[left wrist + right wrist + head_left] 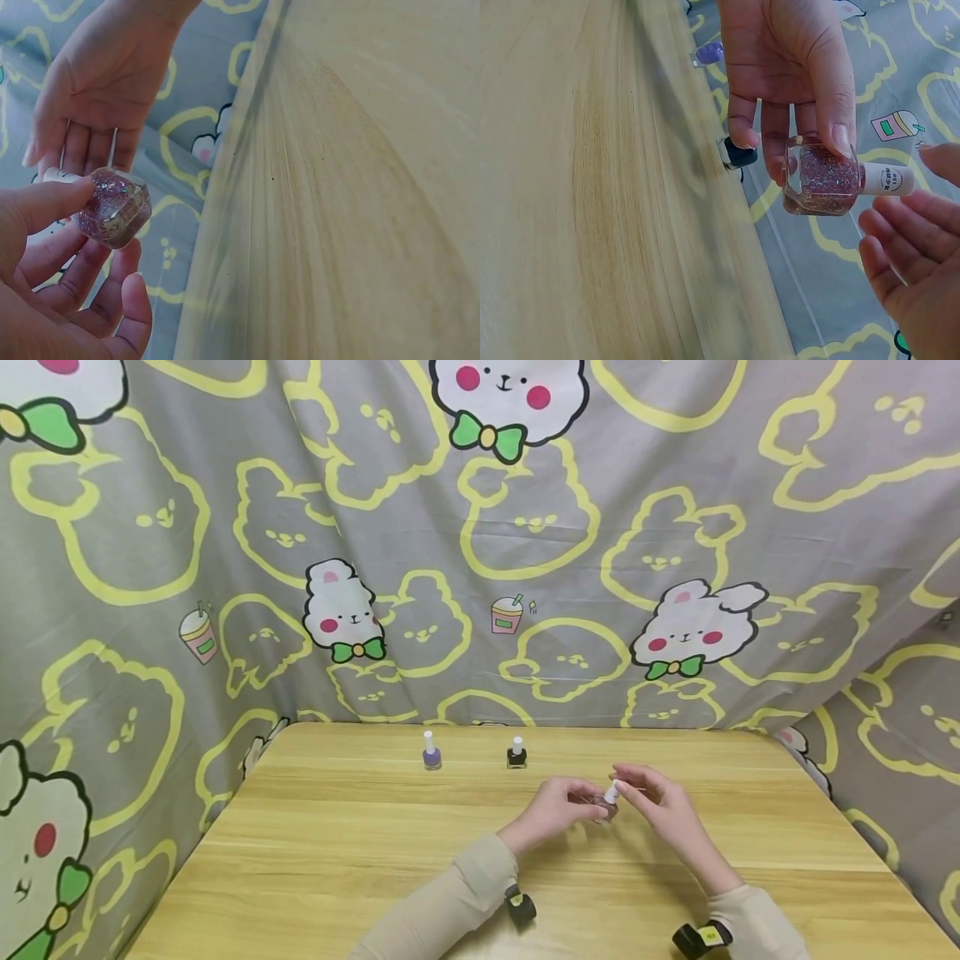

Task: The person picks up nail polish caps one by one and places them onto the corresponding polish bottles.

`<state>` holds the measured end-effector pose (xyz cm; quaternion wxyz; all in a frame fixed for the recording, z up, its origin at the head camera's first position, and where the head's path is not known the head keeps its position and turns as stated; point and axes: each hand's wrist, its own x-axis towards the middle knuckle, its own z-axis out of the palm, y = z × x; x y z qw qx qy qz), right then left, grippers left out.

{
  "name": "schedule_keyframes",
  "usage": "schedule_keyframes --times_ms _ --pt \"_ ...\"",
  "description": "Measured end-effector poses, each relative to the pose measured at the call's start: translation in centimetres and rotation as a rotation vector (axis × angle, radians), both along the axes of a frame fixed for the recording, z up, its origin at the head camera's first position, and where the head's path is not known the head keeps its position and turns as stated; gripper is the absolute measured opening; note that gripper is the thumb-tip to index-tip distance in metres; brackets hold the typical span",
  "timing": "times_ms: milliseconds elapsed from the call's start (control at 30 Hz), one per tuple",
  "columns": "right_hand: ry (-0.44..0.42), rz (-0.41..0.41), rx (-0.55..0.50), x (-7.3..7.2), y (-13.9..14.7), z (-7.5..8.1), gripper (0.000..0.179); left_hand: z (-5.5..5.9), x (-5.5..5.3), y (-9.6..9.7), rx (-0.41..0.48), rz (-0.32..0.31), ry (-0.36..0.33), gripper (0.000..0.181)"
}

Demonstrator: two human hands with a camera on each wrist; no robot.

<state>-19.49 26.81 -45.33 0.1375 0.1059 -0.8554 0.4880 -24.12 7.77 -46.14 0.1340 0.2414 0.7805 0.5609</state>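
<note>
A glittery pink nail polish bottle [821,180] with a white cap [889,180] is held above the table, tilted in the head view. My left hand [558,806] pinches its glass body between thumb and fingers, the thumb lying across one face. Around the cap is my right hand [660,802], its fingers [900,225] loosely bent beside it. In the right wrist view a small gap shows between the right thumb and the cap. Printed lettering is visible on the cap's side.
Toward the table's far edge stand a purple nail polish bottle [432,757] and a black one [517,756], both upright with white caps. The wooden table [337,860] ends at a patterned grey curtain [420,527]. Dark wrist devices show at both cuffs.
</note>
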Motion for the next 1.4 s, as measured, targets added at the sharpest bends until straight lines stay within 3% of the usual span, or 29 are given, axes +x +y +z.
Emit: schedule_keyframes --times_ms 200,467,833,1133,1400 --pt "0.042 0.097 -0.029 -0.2 -0.1 -0.3 0.034 0.0 -0.1 0.0 -0.005 -0.001 0.018 0.027" --pt "0.08 0.077 0.015 -0.1 -0.2 -0.2 0.024 -0.1 -0.1 0.0 -0.003 -0.006 0.02 0.025" --pt "0.066 -0.035 0.072 0.0 -0.1 0.1 0.012 -0.1 0.2 0.1 -0.021 -0.006 0.035 0.025" --pt "0.005 -0.142 0.094 0.3 -0.3 0.6 0.012 0.1 0.7 0.4 -0.066 0.007 0.112 0.022" --pt "0.013 -0.176 0.104 0.4 -0.5 0.6 0.014 0.0 0.9 0.6 -0.047 0.017 0.114 0.021"
